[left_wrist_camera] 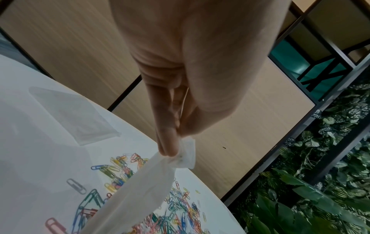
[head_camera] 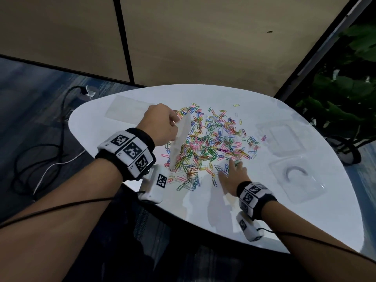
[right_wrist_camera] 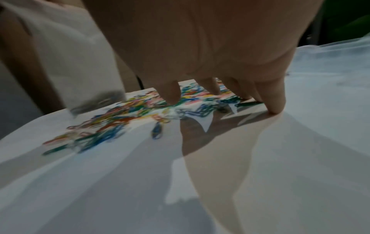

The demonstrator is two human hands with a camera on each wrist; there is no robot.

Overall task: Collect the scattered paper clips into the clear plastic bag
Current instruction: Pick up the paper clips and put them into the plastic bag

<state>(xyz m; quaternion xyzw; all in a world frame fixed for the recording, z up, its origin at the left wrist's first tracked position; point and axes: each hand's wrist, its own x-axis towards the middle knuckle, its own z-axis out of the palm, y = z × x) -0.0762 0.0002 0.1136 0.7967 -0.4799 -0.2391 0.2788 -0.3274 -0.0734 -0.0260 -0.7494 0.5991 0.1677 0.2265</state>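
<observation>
Many coloured paper clips lie spread over the middle of the white table. My left hand pinches the top corner of the clear plastic bag, which hangs down to the table at the pile's left side. The left wrist view shows thumb and fingers pinching the bag above the clips. My right hand lies spread at the pile's near edge, fingertips touching the table and the clips. It holds nothing that I can see.
Another flat clear bag lies at the table's back left. Two clear plastic trays sit on the right side. Cables run over the floor to the left. Plants stand beyond the right edge.
</observation>
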